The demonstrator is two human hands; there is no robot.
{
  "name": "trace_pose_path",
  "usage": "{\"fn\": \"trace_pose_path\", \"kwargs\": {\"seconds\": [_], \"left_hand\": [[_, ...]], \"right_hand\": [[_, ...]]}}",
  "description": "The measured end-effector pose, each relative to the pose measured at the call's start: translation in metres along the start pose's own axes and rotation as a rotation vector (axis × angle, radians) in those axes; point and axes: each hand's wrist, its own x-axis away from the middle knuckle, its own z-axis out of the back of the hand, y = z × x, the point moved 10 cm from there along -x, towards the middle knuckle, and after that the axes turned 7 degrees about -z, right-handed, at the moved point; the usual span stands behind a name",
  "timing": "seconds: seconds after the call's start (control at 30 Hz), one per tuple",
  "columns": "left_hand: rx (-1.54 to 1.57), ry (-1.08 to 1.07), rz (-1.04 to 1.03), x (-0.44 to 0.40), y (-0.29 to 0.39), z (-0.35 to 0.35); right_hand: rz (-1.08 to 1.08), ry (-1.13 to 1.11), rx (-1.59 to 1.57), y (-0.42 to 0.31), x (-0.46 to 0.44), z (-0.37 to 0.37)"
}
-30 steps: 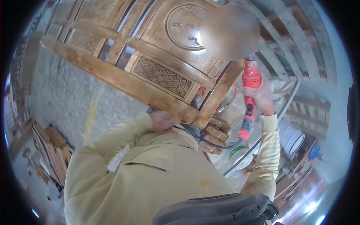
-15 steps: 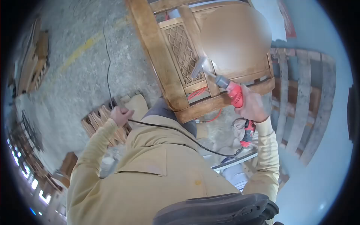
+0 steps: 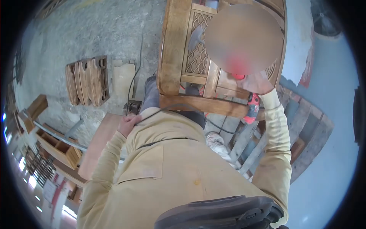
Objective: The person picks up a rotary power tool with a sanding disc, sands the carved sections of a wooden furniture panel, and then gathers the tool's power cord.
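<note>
My right hand is wrapped around a red and black corded electric drill. A blurred round patch covers the drill's front. A grey, blurred flap-like tip shows over the carved lattice panel of a brown wooden furniture piece. Whether it touches the panel I cannot tell. My left hand is closed on the black power cord, in front of my waist and left of the wooden frame. The cord arcs past the frame's lower rail toward the drill.
Shaped wooden pieces lie on the concrete floor to the left, beside a beige sheet. A wooden pallet is at the right, under the furniture's side. A wooden board and an open drawer-like box stand lower left.
The view has turned and shifted, with the wooden piece now more upright in it. The drill's tip has gone further up over the lattice. Both hands keep their holds.
</note>
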Motion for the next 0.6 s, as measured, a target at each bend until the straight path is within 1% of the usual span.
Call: {"fn": "trace_pose_path", "kwargs": {"seconds": [0.03, 0.1, 0.13, 0.17, 0.2, 0.27, 0.3, 0.33, 0.4, 0.47, 0.5, 0.57, 0.6], "left_hand": [[0.022, 0.023, -0.013, 0.008, -0.004, -0.009], [-0.393, -0.016, -0.188, 0.038, 0.024, -0.039], [-0.598, -0.035, -0.266, 0.049, 0.033, -0.056], [-0.738, -0.049, -0.329, 0.053, 0.038, -0.073], [-0.706, -0.025, -0.331, 0.053, 0.037, -0.085], [-0.672, 0.02, -0.578, 0.062, 0.055, -0.125], [-0.646, 0.031, -0.563, 0.059, 0.053, -0.139], [-0.673, -0.05, -0.591, 0.055, 0.05, -0.162], [-0.722, -0.222, -0.658, 0.044, 0.047, -0.213], [-0.684, -0.329, -0.75, 0.035, 0.048, -0.259], [-0.671, -0.323, -0.742, 0.024, 0.046, -0.275], [-0.637, -0.478, -0.914, 0.028, 0.051, -0.319], [-0.625, -0.472, -0.916, 0.025, 0.057, -0.325]], "right_hand": [[0.033, 0.008, 0.009, 0.006, -0.001, -0.002], [0.205, -0.066, 0.081, -0.002, 0.013, -0.012], [0.238, -0.068, 0.1, -0.007, 0.021, -0.008], [0.243, -0.134, 0.067, -0.014, 0.027, -0.007], [0.243, -0.204, 0.036, -0.016, 0.025, -0.008], [0.262, -0.238, 0.078, -0.001, 0.012, -0.008], [0.25, -0.272, 0.09, 0.007, 0.007, -0.011], [0.265, -0.305, 0.098, 0.012, 0.0, -0.014], [0.074, -0.14, 0.138, 0.04, -0.034, 0.008], [0.069, -0.177, 0.146, 0.029, -0.048, 0.025], [0.05, -0.188, 0.149, 0.025, -0.054, 0.03], [0.071, -0.238, 0.177, 0.016, -0.05, 0.024], [0.09, -0.27, 0.198, 0.011, -0.047, 0.02]]}}
